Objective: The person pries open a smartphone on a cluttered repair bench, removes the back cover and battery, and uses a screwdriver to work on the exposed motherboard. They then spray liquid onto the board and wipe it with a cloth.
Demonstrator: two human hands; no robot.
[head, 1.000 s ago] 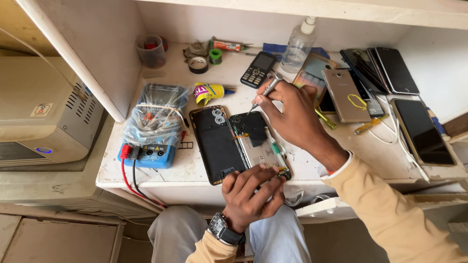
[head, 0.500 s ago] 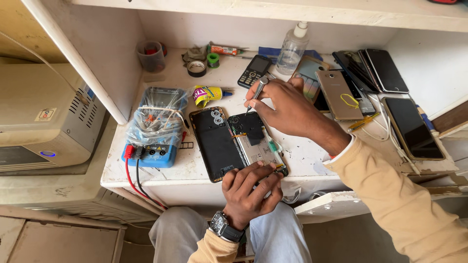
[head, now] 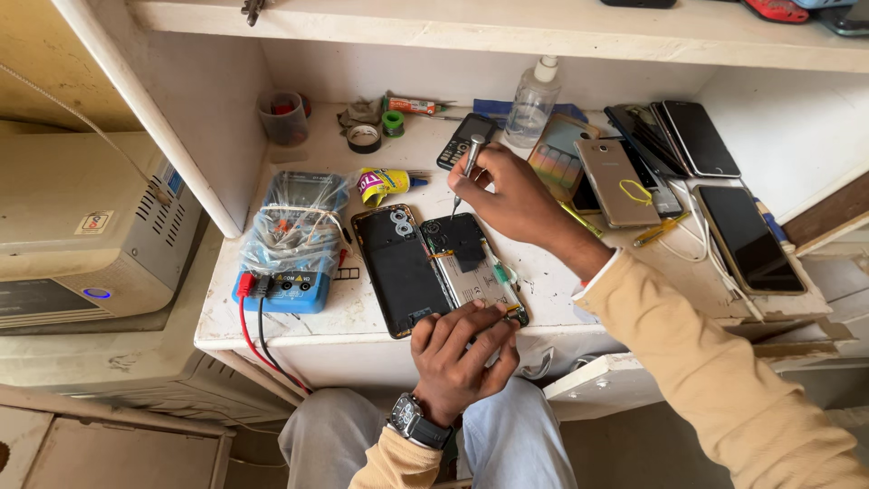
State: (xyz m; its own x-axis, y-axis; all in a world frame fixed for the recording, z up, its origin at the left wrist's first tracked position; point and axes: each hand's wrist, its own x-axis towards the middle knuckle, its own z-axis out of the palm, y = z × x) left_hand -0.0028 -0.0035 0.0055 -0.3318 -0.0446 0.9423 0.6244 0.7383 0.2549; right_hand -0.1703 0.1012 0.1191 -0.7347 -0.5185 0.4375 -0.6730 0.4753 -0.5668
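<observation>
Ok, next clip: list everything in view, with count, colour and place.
opened phone: 1, black, bench front, under the screwdriver
back cover: 1, black, left of it
screwdriver: 1, silver, in the right hand
multimeter: 1, blue, plastic-wrapped, bench left
keypad phone: 1, black, behind
bottle: 1, clear, at back
phones: several, dark and gold, bench right
tape roll: 1, dark, at back
left hand: on the phone's near end
right hand: gripping the screwdriver

1 view only: camera on my head, looking steeply down at the desk [head: 561, 281] from close above, my lap at the bottom edge.
</observation>
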